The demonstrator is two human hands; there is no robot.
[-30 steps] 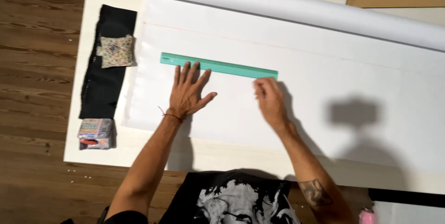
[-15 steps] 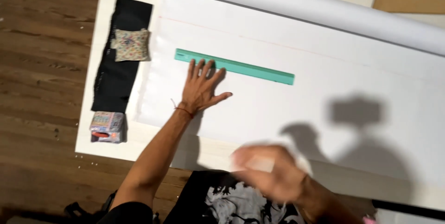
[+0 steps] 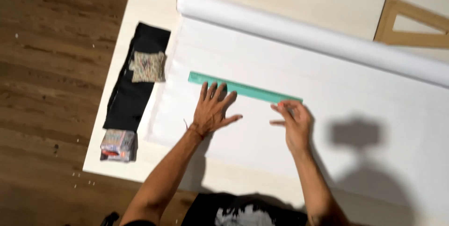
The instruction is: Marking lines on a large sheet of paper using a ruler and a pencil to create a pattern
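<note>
Two hands on a green ruler (image 3: 244,88), left hand (image 3: 213,109) spread flat, right hand (image 3: 293,120) pinching its end, paper roll (image 3: 304,36) beyond

- A single camera, worn on the person's head, looked steeply down from above and slightly behind the arms.
- It faced forward across the pale counter (image 3: 154,170), whose near edge ran slanted through the lower frame, so the view was tilted.
- It sat near enough that both forearms filled the lower half; the left hand (image 3: 213,111) and right hand (image 3: 293,122) lay about mid-frame.
- The wooden floor (image 3: 51,67) took the left side.
- The far right edge was cut off, perhaps by the tilt.
- No second view shared the scene.
</note>
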